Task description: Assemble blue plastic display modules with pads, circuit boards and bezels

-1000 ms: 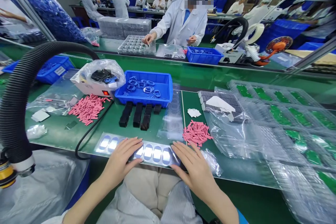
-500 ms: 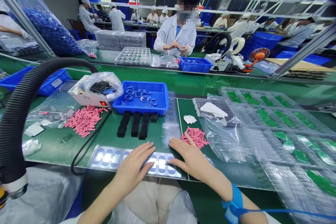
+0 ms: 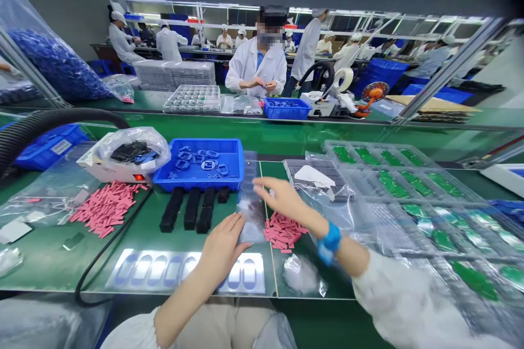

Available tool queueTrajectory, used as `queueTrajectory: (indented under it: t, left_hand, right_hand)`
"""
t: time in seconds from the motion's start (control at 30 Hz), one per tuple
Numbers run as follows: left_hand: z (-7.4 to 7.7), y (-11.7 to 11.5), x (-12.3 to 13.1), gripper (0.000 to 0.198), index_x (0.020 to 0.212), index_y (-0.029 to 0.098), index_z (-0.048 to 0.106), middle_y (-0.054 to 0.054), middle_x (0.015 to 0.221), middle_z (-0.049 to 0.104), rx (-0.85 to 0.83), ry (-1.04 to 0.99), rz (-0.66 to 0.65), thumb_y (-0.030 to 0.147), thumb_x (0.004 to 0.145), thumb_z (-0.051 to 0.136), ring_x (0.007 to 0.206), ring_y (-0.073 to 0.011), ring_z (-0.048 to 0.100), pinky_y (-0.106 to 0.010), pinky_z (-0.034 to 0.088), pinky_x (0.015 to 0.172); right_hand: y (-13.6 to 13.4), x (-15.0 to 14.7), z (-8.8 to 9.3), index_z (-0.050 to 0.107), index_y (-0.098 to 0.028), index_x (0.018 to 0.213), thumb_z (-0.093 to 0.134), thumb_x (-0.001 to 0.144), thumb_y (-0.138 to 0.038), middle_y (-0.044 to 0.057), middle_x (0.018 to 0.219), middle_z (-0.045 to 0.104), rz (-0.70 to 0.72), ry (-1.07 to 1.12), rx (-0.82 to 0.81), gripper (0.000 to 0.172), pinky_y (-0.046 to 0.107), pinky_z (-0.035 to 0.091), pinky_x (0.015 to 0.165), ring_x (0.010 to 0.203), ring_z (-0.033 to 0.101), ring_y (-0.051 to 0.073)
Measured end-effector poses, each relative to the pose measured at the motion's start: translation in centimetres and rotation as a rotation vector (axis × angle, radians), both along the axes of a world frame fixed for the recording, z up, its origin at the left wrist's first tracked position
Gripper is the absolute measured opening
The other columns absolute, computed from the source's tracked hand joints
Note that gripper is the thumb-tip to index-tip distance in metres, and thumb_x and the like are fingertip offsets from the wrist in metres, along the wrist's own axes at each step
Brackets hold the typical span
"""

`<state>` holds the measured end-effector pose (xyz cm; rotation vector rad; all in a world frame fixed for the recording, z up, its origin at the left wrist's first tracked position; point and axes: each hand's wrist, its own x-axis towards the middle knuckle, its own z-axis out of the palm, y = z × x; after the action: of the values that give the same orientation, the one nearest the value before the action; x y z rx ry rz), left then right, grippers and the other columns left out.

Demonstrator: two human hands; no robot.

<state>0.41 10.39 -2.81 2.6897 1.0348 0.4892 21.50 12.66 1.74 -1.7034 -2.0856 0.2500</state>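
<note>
A backlit clear blister tray (image 3: 184,271) with oval pockets lies at the bench's near edge. My left hand (image 3: 223,251) rests on its right end, fingers apart and touching the side of a stack of clear plastic trays (image 3: 249,212). My right hand (image 3: 282,202) reaches across above the bench, its fingertips at the top of that stack, with nothing visibly held. A blue wrist strap (image 3: 329,242) circles that wrist. Just below my right palm lies a pile of pink strips (image 3: 282,232).
A blue bin of blue parts (image 3: 200,166) stands beyond black foam bars (image 3: 184,208). Further left are more pink strips (image 3: 106,207). Green boards in clear trays (image 3: 393,182) fill the right. A co-worker (image 3: 256,68) works across the conveyor.
Both hands have left the middle of the lit tray. My right hand has lifted and moved forward to the clear stack, and my left hand has shifted toward it. The view has tilted up.
</note>
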Motion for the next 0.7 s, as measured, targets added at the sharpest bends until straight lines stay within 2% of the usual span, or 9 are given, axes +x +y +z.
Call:
queueTrajectory:
  t: [0.1, 0.17, 0.23, 0.3, 0.4, 0.53, 0.7]
  left_hand:
    - [0.0, -0.1, -0.1, 0.055, 0.123, 0.012, 0.055, -0.018, 0.127, 0.061, 0.005, 0.001, -0.003, 0.029, 0.073, 0.072, 0.118, -0.0311, 0.057, -0.047, 0.050, 0.097]
    - [0.1, -0.2, -0.2, 0.057, 0.123, 0.014, 0.055, -0.018, 0.128, 0.061, 0.007, 0.001, 0.001, 0.030, 0.072, 0.074, 0.118, -0.0315, 0.057, -0.048, 0.051, 0.096]
    - [0.1, -0.3, -0.4, 0.058, 0.122, 0.013, 0.056, -0.018, 0.126, 0.062, 0.005, 0.000, -0.001, 0.030, 0.070, 0.076, 0.117, -0.0323, 0.058, -0.048, 0.052, 0.094]
    - [0.1, -0.4, -0.5, 0.060, 0.120, 0.012, 0.057, -0.019, 0.126, 0.062, -0.005, -0.003, -0.007, 0.031, 0.067, 0.077, 0.115, -0.0325, 0.059, -0.047, 0.054, 0.093]
    - [0.0, -0.4, -0.6, 0.057, 0.119, 0.015, 0.058, -0.017, 0.126, 0.063, -0.021, -0.015, -0.010, 0.031, 0.067, 0.078, 0.116, -0.0310, 0.058, -0.044, 0.053, 0.094]
    - [-0.4, -0.1, -0.5, 0.051, 0.116, 0.014, 0.060, -0.015, 0.122, 0.066, -0.029, -0.051, -0.010, 0.032, 0.070, 0.075, 0.116, -0.0285, 0.059, -0.042, 0.053, 0.095]
    - [-0.4, -0.5, -0.3, 0.043, 0.115, 0.012, 0.059, -0.016, 0.122, 0.065, 0.013, -0.119, -0.014, 0.030, 0.077, 0.069, 0.113, -0.0283, 0.061, -0.042, 0.053, 0.094]
  right_hand:
    - [7.9, 2.6, 0.0, 0.055, -0.019, 0.117, 0.053, 0.091, -0.033, 0.008, 0.120, 0.057, -0.154, -0.006, -0.004, 0.030, 0.041, 0.051, 0.086, 0.101, 0.059, 0.020]
    - [12.4, 3.5, -0.5, 0.054, -0.018, 0.118, 0.054, 0.091, -0.033, 0.008, 0.121, 0.056, -0.199, -0.020, -0.031, 0.030, 0.041, 0.051, 0.085, 0.101, 0.059, 0.020]
    - [15.7, 3.8, -1.4, 0.054, -0.018, 0.118, 0.054, 0.090, -0.033, 0.008, 0.120, 0.056, -0.212, -0.032, -0.065, 0.031, 0.042, 0.051, 0.085, 0.101, 0.059, 0.020]
    - [17.7, 3.6, -2.4, 0.054, -0.017, 0.118, 0.055, 0.090, -0.033, 0.008, 0.119, 0.057, -0.202, -0.040, -0.098, 0.032, 0.041, 0.051, 0.084, 0.100, 0.059, 0.020]
    - [18.8, 3.0, -3.7, 0.054, -0.017, 0.117, 0.054, 0.090, -0.033, 0.008, 0.118, 0.057, -0.164, -0.045, -0.122, 0.031, 0.041, 0.052, 0.083, 0.099, 0.060, 0.020]
    - [18.6, 2.4, -4.7, 0.055, -0.018, 0.116, 0.054, 0.090, -0.033, 0.007, 0.117, 0.058, -0.115, -0.046, -0.101, 0.030, 0.040, 0.052, 0.083, 0.099, 0.060, 0.019]
    - [16.4, 1.7, -3.9, 0.054, -0.017, 0.117, 0.055, 0.090, -0.033, 0.008, 0.119, 0.057, -0.141, -0.020, 0.069, 0.032, 0.042, 0.051, 0.084, 0.100, 0.059, 0.020]
